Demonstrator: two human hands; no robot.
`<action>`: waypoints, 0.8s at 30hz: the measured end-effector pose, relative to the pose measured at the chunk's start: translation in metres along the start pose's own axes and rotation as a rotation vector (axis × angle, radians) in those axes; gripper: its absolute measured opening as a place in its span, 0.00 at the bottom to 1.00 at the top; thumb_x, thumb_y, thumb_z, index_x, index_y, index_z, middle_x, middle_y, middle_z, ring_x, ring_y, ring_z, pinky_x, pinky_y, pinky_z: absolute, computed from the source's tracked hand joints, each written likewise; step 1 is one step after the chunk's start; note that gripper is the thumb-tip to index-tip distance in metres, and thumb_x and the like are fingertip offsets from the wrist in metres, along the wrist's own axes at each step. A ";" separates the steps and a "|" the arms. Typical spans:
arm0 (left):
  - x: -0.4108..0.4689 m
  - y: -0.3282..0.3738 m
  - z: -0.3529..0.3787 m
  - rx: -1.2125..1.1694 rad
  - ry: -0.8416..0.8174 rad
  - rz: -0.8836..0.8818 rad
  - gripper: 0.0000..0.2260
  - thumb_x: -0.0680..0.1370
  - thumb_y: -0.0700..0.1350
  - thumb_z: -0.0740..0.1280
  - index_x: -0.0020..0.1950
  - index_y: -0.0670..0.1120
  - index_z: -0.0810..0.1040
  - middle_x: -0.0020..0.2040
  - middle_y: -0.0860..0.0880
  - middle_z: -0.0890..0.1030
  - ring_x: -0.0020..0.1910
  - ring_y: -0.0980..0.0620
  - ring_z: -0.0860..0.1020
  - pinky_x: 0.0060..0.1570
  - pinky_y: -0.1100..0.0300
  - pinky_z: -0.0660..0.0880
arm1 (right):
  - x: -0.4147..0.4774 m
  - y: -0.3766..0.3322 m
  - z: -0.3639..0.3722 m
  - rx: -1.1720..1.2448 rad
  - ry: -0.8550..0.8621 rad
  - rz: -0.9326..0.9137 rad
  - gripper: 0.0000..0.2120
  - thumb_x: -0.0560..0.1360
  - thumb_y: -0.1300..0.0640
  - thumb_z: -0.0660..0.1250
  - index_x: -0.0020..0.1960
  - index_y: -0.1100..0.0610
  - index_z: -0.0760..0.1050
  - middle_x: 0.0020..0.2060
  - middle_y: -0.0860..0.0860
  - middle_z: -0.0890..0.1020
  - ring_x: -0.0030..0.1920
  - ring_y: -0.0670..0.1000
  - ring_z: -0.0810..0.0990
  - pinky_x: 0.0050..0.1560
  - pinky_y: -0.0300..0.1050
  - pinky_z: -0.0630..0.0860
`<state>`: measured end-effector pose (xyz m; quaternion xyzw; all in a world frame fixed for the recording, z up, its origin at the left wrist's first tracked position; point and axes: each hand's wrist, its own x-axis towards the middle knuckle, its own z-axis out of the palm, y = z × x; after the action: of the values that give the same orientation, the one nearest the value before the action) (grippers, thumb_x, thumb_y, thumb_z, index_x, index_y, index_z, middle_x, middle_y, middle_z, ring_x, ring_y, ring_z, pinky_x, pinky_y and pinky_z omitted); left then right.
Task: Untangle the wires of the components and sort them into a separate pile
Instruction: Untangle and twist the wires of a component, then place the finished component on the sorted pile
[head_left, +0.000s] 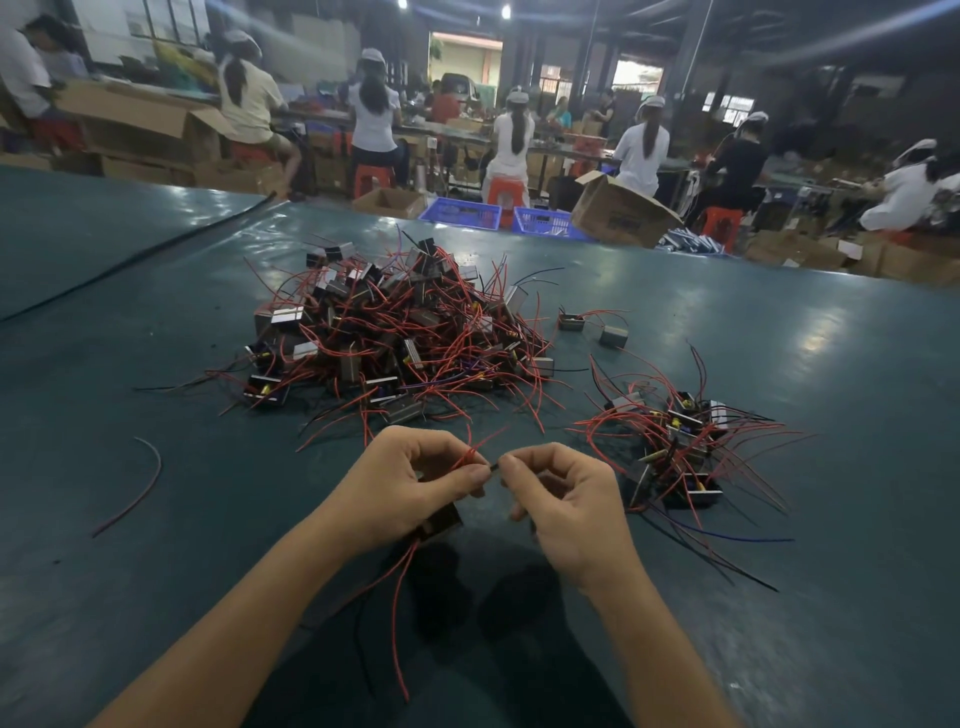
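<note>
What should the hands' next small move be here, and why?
Probably draw the right hand rightward, sliding its grip along the wires to pull one strand free. Both hands pinch them close together, and red strands still cross just above the left hand. The component sits under that palm with more wire trailing below. The smaller pile lies to the right.
</note>
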<state>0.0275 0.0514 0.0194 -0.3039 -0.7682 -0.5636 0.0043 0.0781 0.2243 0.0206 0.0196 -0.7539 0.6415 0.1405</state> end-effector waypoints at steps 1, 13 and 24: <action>0.000 0.000 0.000 0.007 0.028 0.000 0.03 0.73 0.48 0.72 0.45 0.50 0.84 0.39 0.53 0.85 0.38 0.58 0.82 0.42 0.65 0.76 | 0.001 0.001 0.000 0.018 0.053 -0.001 0.05 0.75 0.59 0.71 0.40 0.54 0.79 0.29 0.47 0.81 0.28 0.44 0.78 0.26 0.33 0.69; -0.003 -0.029 -0.016 0.363 0.471 -0.013 0.04 0.76 0.38 0.70 0.46 0.46 0.84 0.40 0.54 0.83 0.41 0.55 0.79 0.44 0.53 0.77 | 0.030 -0.035 -0.024 0.262 0.501 -0.284 0.04 0.81 0.62 0.63 0.47 0.56 0.72 0.41 0.53 0.84 0.33 0.48 0.83 0.27 0.39 0.77; 0.019 -0.045 -0.023 0.840 0.365 -0.094 0.18 0.77 0.44 0.68 0.67 0.44 0.76 0.64 0.47 0.77 0.64 0.45 0.72 0.64 0.50 0.68 | 0.083 -0.048 -0.071 0.055 0.692 -0.123 0.23 0.79 0.58 0.65 0.73 0.58 0.65 0.68 0.58 0.73 0.48 0.47 0.85 0.50 0.40 0.80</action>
<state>-0.0166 0.0326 -0.0043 -0.1364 -0.9296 -0.2472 0.2367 0.0222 0.2971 0.0964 -0.1500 -0.6414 0.6205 0.4255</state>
